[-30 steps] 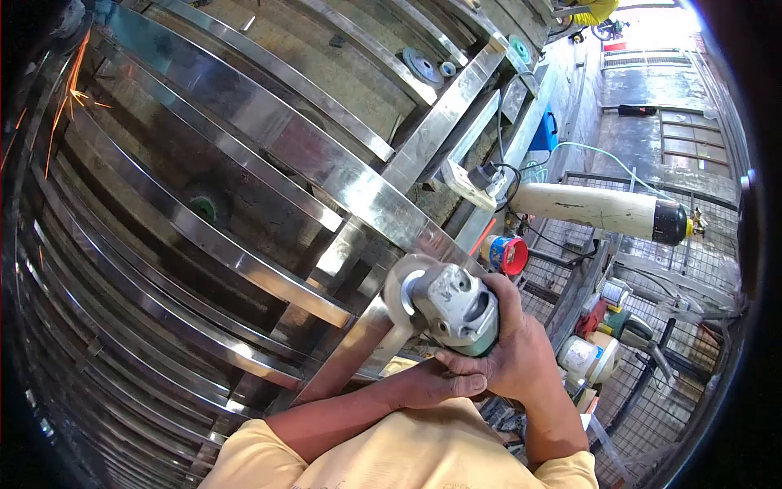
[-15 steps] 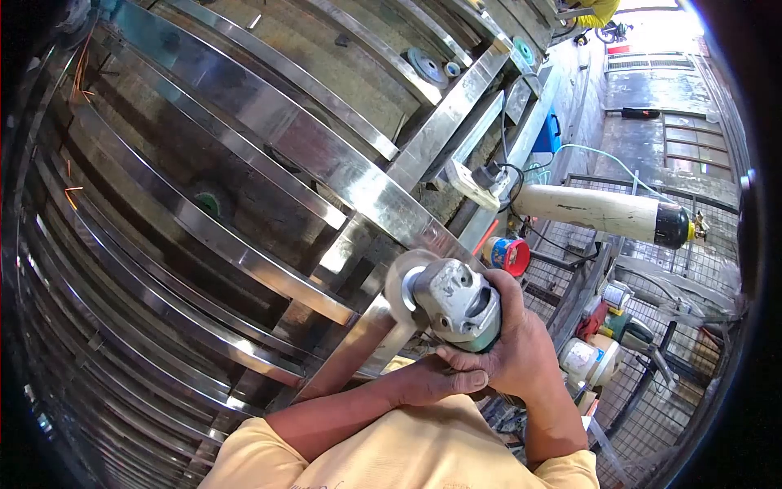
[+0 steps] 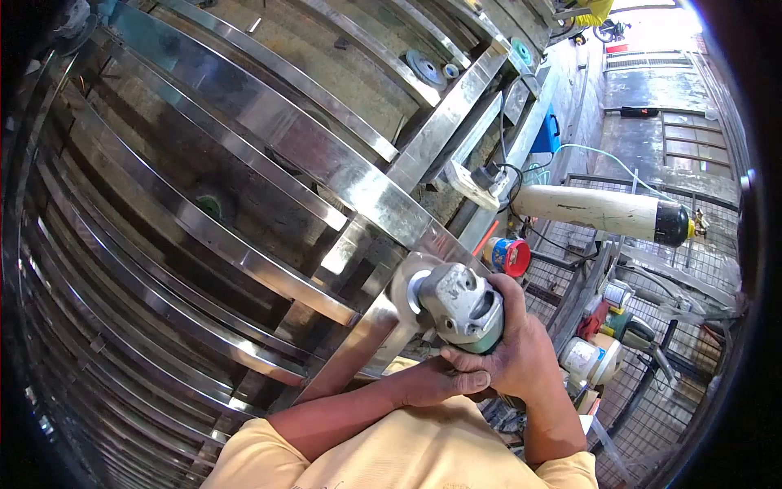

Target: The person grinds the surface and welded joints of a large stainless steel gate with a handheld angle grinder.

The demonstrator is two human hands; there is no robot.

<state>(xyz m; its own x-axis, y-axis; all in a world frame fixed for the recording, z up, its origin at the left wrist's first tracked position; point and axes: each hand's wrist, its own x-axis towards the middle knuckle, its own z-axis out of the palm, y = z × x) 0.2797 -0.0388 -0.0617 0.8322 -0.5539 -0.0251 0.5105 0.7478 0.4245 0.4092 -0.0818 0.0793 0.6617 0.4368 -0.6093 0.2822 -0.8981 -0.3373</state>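
An angle grinder [image 3: 466, 308] with a grey metal head and green body is held in both hands. My right hand [image 3: 525, 350] wraps around its body from the right, thumb and fingers closed. Below the head, my left hand [image 3: 452, 381] is closed around the lower part of the grinder, which is mostly hidden by the hands. The grinder's disc [image 3: 410, 292] is a blurred circle, its edge overlapping a shiny metal crossbar [image 3: 354, 346] of the frame. Long polished metal tubes [image 3: 285, 130] run from this frame toward the upper left.
A power strip [image 3: 472, 186] with a plug and cable lies beyond the grinder. Near it are a red and blue tin [image 3: 507, 255] and a white gas cylinder [image 3: 595, 204]. Power tools and containers [image 3: 588, 359] sit on wire mesh at right. A person in yellow [image 3: 595, 12] is far off.
The grinder has shifted very slightly right in my hands. Orange sparks seen at the far left are mostly gone.
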